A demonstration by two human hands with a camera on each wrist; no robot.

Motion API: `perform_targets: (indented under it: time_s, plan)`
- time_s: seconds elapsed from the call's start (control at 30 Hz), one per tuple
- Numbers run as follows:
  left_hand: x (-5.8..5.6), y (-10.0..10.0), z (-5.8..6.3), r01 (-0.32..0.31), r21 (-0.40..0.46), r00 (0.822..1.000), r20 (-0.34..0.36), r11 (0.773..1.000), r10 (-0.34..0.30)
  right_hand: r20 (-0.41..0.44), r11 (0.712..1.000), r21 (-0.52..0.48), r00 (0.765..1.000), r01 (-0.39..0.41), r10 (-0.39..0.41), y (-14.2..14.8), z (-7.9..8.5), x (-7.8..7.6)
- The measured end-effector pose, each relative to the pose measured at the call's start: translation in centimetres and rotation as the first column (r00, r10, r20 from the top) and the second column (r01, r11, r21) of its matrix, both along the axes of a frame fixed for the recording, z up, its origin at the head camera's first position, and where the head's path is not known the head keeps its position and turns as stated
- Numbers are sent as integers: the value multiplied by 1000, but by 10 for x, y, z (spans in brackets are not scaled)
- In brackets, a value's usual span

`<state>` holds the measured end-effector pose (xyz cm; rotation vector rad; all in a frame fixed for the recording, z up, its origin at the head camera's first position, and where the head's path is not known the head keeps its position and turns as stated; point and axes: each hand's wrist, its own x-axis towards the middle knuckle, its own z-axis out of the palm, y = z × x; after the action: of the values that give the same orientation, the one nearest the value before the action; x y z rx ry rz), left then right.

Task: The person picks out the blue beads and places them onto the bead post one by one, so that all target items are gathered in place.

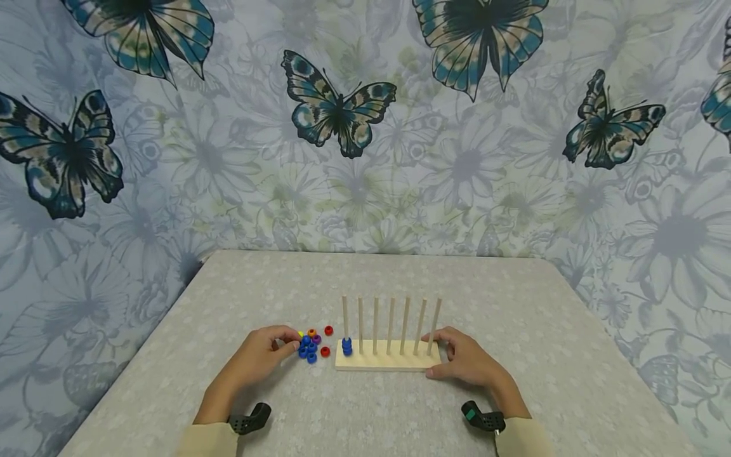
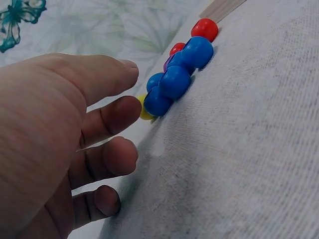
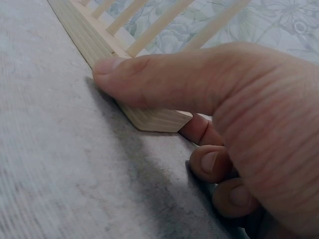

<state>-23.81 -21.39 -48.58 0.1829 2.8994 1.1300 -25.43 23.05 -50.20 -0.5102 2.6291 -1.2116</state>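
A pale wooden peg board (image 1: 388,363) with a row of upright pegs stands on the table. Blue beads (image 1: 346,347) are stacked low on its leftmost peg. My right hand (image 1: 465,360) grips the board's right end, thumb (image 3: 149,79) along the front edge and other fingers behind. To the left of the board lies a cluster of loose blue beads (image 2: 175,82), with a yellow bead (image 2: 145,108) at its far side. Beside this cluster is my left hand (image 1: 259,357), fingers loosely bent and apart, with no bead visible between them.
Two red beads (image 1: 328,330) lie between the cluster and the board. An orange bead (image 1: 311,332) and a purple bead (image 1: 316,339) sit at the cluster's back. A light patterned cloth covers the table (image 1: 388,279), which meets a butterfly-print wall (image 1: 365,203).
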Motion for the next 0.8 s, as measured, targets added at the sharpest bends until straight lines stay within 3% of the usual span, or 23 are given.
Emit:
perform_targets:
  time_s: [0.8]
  plan:
    - [1,5,-2,-5,-42,1000,-9,999,5,-12,1000,16,1000,1,-1,1,0,1]
